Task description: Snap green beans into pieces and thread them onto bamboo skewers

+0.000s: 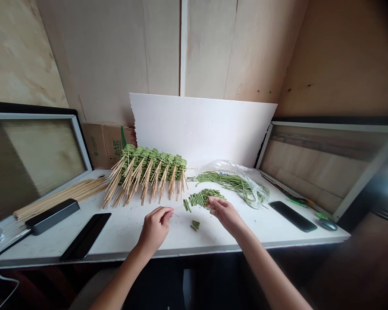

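My left hand (155, 227) is closed in a pinch around the bare end of a thin bamboo skewer (178, 207). Along that skewer sits a row of short cut green bean pieces (196, 199), lying crosswise, held over the table. At the row's far end my right hand (224, 211) is closed, its fingertips pinching a bean piece that they largely cover. Just behind the right hand lies a pile of loose cut bean pieces (216, 192). A few more cut pieces (195, 225) rest on the table between the two hands.
Stacked bean skewers (155, 165) stand at the back left, sticks (129, 183) toward me. Bare skewers (63, 196), a dark box (53, 216) and a black phone (86, 236) lie left. Right are whole long beans (234, 181) in a plastic bag (226, 166), another phone (292, 216) and a mouse (327, 224).
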### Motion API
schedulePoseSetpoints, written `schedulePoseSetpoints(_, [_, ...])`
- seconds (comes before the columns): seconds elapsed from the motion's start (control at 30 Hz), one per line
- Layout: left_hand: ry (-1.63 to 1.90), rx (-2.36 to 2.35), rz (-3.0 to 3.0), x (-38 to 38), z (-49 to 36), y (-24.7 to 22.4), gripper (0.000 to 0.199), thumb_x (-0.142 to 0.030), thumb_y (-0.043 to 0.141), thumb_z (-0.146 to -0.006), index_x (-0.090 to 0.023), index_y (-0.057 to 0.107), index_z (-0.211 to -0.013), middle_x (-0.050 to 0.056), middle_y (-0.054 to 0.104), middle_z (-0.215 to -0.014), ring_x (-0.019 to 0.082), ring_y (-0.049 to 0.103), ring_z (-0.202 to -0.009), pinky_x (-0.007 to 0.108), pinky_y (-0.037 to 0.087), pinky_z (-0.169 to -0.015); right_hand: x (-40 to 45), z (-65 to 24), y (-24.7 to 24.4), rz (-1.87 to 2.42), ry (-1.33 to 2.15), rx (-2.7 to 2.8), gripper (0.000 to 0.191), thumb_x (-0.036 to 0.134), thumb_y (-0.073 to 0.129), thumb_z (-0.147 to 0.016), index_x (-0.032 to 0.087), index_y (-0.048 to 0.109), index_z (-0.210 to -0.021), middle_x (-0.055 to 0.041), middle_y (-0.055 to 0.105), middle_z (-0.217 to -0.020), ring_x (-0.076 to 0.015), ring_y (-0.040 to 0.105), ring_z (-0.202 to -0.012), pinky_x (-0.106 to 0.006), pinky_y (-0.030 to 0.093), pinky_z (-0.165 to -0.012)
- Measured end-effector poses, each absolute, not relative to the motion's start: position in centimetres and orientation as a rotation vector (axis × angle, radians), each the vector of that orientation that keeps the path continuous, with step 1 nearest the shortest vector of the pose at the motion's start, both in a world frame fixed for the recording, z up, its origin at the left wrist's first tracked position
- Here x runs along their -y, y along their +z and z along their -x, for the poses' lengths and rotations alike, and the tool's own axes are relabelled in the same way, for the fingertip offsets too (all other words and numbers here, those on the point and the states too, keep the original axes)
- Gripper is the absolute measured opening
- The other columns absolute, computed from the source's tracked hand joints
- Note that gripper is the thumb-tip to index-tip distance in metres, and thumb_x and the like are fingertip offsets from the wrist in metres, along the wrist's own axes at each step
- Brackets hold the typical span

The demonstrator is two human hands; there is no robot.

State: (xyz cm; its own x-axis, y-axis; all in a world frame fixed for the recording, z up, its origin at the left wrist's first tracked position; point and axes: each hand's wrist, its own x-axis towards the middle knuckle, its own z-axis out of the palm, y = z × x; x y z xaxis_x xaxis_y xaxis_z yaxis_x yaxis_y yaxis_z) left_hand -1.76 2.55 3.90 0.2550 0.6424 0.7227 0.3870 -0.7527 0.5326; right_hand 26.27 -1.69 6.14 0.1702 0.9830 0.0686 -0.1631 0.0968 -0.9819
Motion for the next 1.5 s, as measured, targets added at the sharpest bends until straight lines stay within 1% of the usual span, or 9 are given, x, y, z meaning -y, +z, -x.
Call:
schedulePoseSetpoints(0.13, [1.5,-0.929,-2.317,-2.1,1.5,4.0,0.02,-0.021,0.053,-0.1,-0.02,0.073,-0.096,0.007,0.076,-0.084,0.019,0.073,-0.075,0.027,0.057,-0.068,1.7,-26.4,6.3,0.903,1.224,0.861,0.034,0.051,0.085,-0.076,0.024,0.08,-0.096,-0.0086,0.078,-0.11,-0.0273,0.069,-0.114,-0.037,0.054,-0.095])
schedulePoseSetpoints(0.3, [1.485,-0.927,-2.342,-1.8,1.2,3.9,0.02,-0.02,0.053,-0.1,-0.02,0.073,-0.096,0.007,0.076,-0.085,0.019,0.072,-0.075,0.027,0.057,-0.067,1.8,-26.2,6.3,0.863,1.25,0.835,0.029,0.046,0.087,-0.076,0.025,0.08,-0.097,-0.008,0.078,-0.115,-0.0277,0.07,-0.114,-0.042,0.054,-0.1])
schedulePoseSetpoints(0.47, [1.489,-0.925,-2.343,-1.9,1.2,3.7,0.02,-0.019,0.053,-0.099,-0.02,0.073,-0.095,0.007,0.076,-0.085,0.019,0.072,-0.075,0.027,0.055,-0.066,1.7,-26.0,6.2,0.844,1.299,0.793,0.027,0.042,0.087,-0.076,0.024,0.08,-0.095,-0.0067,0.079,-0.113,-0.0248,0.071,-0.107,-0.039,0.054,-0.098])
schedulePoseSetpoints(0.57, [1.496,-0.929,-2.341,-1.9,1.2,3.8,0.02,-0.018,0.054,-0.099,-0.02,0.073,-0.095,0.006,0.076,-0.085,0.019,0.072,-0.074,0.027,0.055,-0.067,1.7,-25.9,6.2,0.853,1.296,0.79,0.031,0.044,0.089,-0.073,0.024,0.08,-0.094,-0.0073,0.079,-0.112,-0.0251,0.071,-0.106,-0.039,0.054,-0.097])
schedulePoseSetpoints(0.7, [1.505,-0.93,-2.344,-1.8,1.1,4.0,0.021,-0.018,0.054,-0.099,-0.02,0.074,-0.094,0.006,0.076,-0.084,0.019,0.072,-0.074,0.027,0.055,-0.068,1.7,-25.7,6.1,0.88,1.277,0.8,0.035,0.048,0.09,-0.071,0.024,0.081,-0.096,-0.0081,0.079,-0.112,-0.0265,0.07,-0.108,-0.04,0.054,-0.095])
schedulePoseSetpoints(0.87, [1.52,-0.941,-2.353,-1.6,1.1,3.9,0.021,-0.017,0.053,-0.098,-0.019,0.074,-0.093,0.006,0.076,-0.083,0.018,0.072,-0.073,0.027,0.055,-0.068,1.7,-25.3,6.1,0.901,1.243,0.777,0.033,0.048,0.089,-0.072,0.024,0.082,-0.094,-0.0082,0.079,-0.114,-0.0276,0.068,-0.113,-0.037,0.055,-0.093])
schedulePoseSetpoints(1.1, [1.585,-0.943,-2.358,-1.4,0.9,3.8,0.023,-0.015,0.053,-0.097,-0.019,0.074,-0.091,0.005,0.076,-0.082,0.019,0.072,-0.072,0.027,0.055,-0.067,1.9,-23.7,6.0,0.917,1.132,0.673,0.033,0.045,0.093,-0.066,0.023,0.082,-0.089,-0.0093,0.08,-0.107,-0.0283,0.069,-0.111,-0.036,0.056,-0.088])
schedulePoseSetpoints(1.3, [1.634,-0.933,-2.354,-1.2,0.8,3.9,0.023,-0.012,0.053,-0.097,-0.02,0.074,-0.092,0.005,0.076,-0.082,0.018,0.071,-0.072,0.027,0.056,-0.068,2.1,-22.6,5.9,0.923,1.017,0.638,0.033,0.044,0.093,-0.064,0.022,0.083,-0.087,-0.0088,0.08,-0.104,-0.0286,0.068,-0.11,-0.036,0.056,-0.085])
schedulePoseSetpoints(1.5, [1.651,-0.933,-2.349,-1.0,0.5,3.7,0.022,-0.012,0.053,-0.097,-0.019,0.072,-0.092,0.004,0.074,-0.081,0.018,0.07,-0.072,0.026,0.055,-0.068,2.4,-21.4,5.3,0.94,0.892,0.582,0.034,0.043,0.093,-0.066,0.021,0.084,-0.09,-0.0078,0.08,-0.102,-0.0269,0.067,-0.109,-0.036,0.055,-0.089])
